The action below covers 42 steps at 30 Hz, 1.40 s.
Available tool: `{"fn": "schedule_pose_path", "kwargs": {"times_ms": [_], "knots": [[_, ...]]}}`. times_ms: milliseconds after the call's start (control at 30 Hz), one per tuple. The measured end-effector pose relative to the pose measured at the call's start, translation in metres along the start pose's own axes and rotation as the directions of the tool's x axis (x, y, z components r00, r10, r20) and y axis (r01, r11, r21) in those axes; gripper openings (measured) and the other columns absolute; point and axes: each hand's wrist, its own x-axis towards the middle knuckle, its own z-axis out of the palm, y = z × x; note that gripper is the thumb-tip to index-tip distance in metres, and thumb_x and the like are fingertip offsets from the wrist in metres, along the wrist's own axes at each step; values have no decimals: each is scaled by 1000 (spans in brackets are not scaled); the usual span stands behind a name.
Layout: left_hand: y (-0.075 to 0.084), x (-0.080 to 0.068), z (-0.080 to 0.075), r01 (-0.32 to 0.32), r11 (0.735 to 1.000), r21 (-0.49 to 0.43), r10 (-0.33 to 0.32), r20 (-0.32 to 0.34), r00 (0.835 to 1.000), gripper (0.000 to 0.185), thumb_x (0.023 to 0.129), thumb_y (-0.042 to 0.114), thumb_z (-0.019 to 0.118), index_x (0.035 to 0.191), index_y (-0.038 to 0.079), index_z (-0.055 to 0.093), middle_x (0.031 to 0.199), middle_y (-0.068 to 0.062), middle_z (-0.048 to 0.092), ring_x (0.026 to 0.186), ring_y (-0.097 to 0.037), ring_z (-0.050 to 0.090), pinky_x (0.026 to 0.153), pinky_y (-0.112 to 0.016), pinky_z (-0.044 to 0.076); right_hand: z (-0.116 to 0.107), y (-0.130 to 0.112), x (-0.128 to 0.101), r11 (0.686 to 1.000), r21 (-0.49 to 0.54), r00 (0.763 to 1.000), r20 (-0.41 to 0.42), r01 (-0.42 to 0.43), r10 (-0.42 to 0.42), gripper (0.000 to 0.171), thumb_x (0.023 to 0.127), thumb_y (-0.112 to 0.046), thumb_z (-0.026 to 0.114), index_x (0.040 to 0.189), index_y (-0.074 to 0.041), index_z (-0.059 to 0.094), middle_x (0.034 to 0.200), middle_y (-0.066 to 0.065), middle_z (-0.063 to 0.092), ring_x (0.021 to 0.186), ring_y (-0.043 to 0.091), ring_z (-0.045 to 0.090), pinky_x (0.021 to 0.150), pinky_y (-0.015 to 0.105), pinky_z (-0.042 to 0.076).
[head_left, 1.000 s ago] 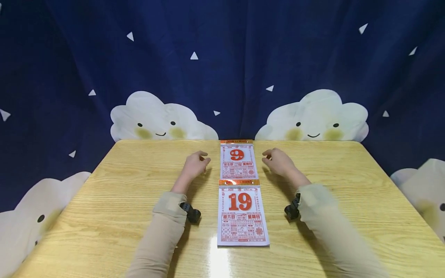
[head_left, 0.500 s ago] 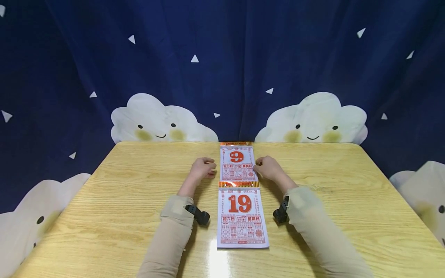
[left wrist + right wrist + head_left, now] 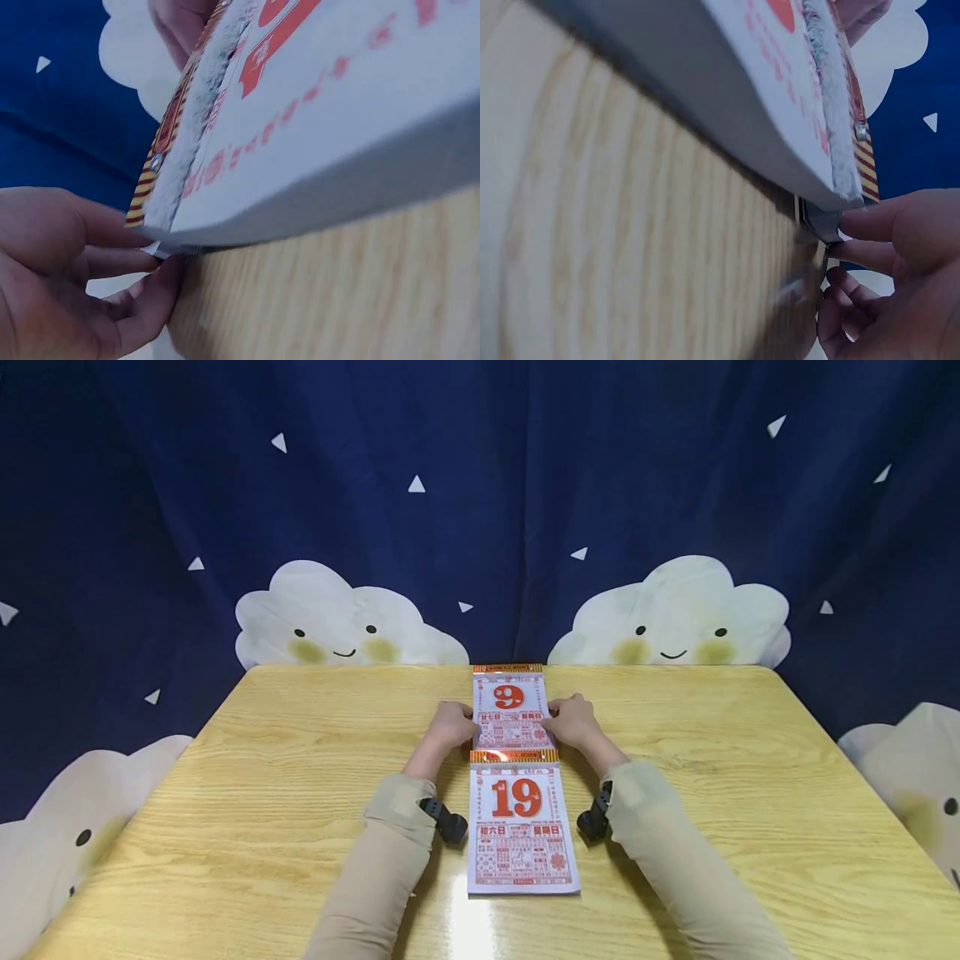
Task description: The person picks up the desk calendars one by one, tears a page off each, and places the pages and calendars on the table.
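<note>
Two tear-off calendar pads lie end to end on the table. The far calendar pad (image 3: 512, 697) shows a red 9; the near calendar pad (image 3: 517, 852) shows a red 19. At the far pad's left edge, my left hand (image 3: 452, 723) (image 3: 52, 277) holds its side with curled fingers and thumb. Opposite it, my right hand (image 3: 574, 722) (image 3: 911, 262) grips the right edge, thumb over the printed sheet. Both wrist views look along the near pad (image 3: 300, 142) (image 3: 780, 127), whose thick stack of sheets hides most of the far pad.
A light wooden table (image 3: 262, 827) carries both pads. Behind its far edge hangs a dark blue curtain (image 3: 480, 468) with white triangles and smiling clouds. The near pad lies between the two forearms, its striped top band against the far pad's lower edge.
Both hands have moved inward from either side, from apart to the edges of the far calendar pad, and now grip it. The pads have stayed in place.
</note>
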Motion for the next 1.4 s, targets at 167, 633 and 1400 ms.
{"fn": "schedule_pose_path", "kwargs": {"times_ms": [167, 633, 1400], "knots": [[-1, 1, 3, 22, 999, -50, -25, -58, 998, 41, 71, -7, 63, 112, -8, 60, 104, -22, 60, 79, -20, 54, 62, -22, 48, 3, 0, 2, 992, 96, 996, -3, -85, 85, 39, 85, -8, 50, 123, 0, 56, 117, 25, 52, 112, 38, 40, 96, 49, 33], [-2, -1, 5, 147, 881, -451, -203, -77, 976, 53, 73, -13, 60, 122, 6, 57, 116, -18, 53, 73, -16, 54, 63, -22, 49, 6, -6, 4, 724, 644, 951, 19, -248, 308, 46, 81, 7, 49, 126, -1, 53, 127, 18, 48, 106, 24, 43, 79, 28, 42], [10, -10, -14, 8, 675, -737, -79, -62, 995, 63, 78, -15, 52, 137, -1, 35, 123, -19, 50, 80, -13, 56, 85, -32, 49, -24, -22, -8, 527, 846, 974, -49, -78, 222, 45, 84, 8, 47, 128, 0, 49, 121, 17, 53, 90, 16, 56, 75, 23, 52]]}}
